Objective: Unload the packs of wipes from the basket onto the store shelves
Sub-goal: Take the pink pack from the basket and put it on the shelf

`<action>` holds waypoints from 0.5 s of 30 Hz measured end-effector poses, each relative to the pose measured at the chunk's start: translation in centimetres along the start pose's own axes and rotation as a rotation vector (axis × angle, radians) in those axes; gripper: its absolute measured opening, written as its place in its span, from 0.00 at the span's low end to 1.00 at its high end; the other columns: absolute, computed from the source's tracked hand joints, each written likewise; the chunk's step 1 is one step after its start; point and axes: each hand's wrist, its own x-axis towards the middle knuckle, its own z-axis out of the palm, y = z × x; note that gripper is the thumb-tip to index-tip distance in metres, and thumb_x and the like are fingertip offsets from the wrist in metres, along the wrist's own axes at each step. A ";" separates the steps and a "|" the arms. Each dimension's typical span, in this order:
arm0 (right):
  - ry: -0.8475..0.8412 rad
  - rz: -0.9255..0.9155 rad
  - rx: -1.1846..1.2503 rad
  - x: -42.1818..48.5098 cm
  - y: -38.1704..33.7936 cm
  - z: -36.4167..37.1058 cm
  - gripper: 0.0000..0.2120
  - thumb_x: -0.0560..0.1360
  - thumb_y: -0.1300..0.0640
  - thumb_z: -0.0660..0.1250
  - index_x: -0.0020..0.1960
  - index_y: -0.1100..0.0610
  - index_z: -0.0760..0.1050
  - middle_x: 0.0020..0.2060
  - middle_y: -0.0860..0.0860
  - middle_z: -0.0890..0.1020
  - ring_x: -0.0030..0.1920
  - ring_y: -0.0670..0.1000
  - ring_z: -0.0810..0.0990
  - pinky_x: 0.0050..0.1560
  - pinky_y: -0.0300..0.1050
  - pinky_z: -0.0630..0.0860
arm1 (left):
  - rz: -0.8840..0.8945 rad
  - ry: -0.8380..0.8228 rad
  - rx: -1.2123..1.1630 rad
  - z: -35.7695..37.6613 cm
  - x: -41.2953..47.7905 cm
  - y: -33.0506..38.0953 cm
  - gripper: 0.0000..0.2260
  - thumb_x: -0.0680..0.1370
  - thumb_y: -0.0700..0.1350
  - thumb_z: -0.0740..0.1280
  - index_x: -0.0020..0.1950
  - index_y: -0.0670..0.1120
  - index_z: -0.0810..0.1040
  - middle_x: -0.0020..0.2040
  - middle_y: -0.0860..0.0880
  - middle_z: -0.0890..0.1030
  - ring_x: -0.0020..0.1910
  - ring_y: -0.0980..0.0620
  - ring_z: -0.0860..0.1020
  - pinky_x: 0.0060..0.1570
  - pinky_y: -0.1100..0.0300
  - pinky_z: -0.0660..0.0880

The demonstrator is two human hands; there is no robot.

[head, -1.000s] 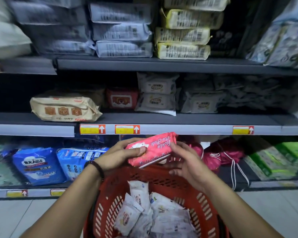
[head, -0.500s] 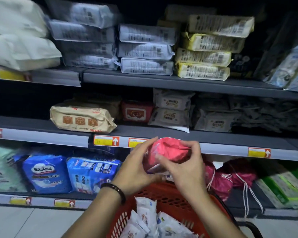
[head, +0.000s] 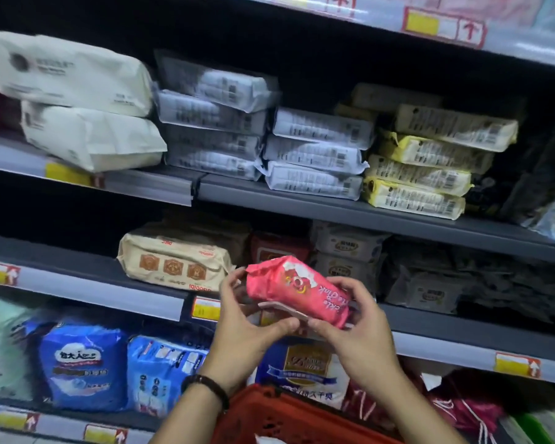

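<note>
While the left hand (head: 247, 334) and right hand (head: 353, 331) grip the pink wipes pack (head: 297, 290) at centre frame above the red basket (head: 289, 418), shelving is under way, and next comes finding a gap on the middle shelf (head: 462, 331).

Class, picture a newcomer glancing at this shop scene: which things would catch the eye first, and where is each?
The pink pack of wipes stands out first, held at the centre between the left hand and the right hand. Just below, at the bottom edge, shows the rim of the red basket. Upper right lies a stack of yellow-edged packs.
</note>
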 end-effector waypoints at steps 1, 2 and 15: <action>0.073 -0.039 -0.069 0.7 0.3 0.8 0.33 0.64 0.66 0.85 0.60 0.42 0.78 0.57 0.42 0.82 0.56 0.45 0.84 0.52 0.43 0.83 | 0.033 0.073 0.068 -0.1 0.3 0.1 0.47 0.64 0.46 0.86 0.74 0.61 0.61 0.70 0.50 0.75 0.63 0.52 0.81 0.58 0.59 0.80; 0.139 -0.081 -0.129 1.4 0.5 1.5 0.33 0.64 0.67 0.84 0.59 0.41 0.77 0.57 0.40 0.80 0.57 0.42 0.82 0.54 0.40 0.81 | 0.053 0.117 0.128 -0.2 0.6 0.0 0.47 0.65 0.50 0.85 0.74 0.63 0.59 0.72 0.50 0.70 0.66 0.51 0.78 0.61 0.57 0.78; -0.075 -0.068 -0.550 4.9 4.0 8.5 0.23 0.75 0.55 0.75 0.66 0.44 0.73 0.63 0.39 0.65 0.56 0.46 0.79 0.58 0.41 0.80 | -0.018 -0.037 0.571 -1.9 2.8 -1.9 0.34 0.79 0.48 0.73 0.82 0.53 0.62 0.75 0.69 0.54 0.58 0.52 0.81 0.63 0.54 0.81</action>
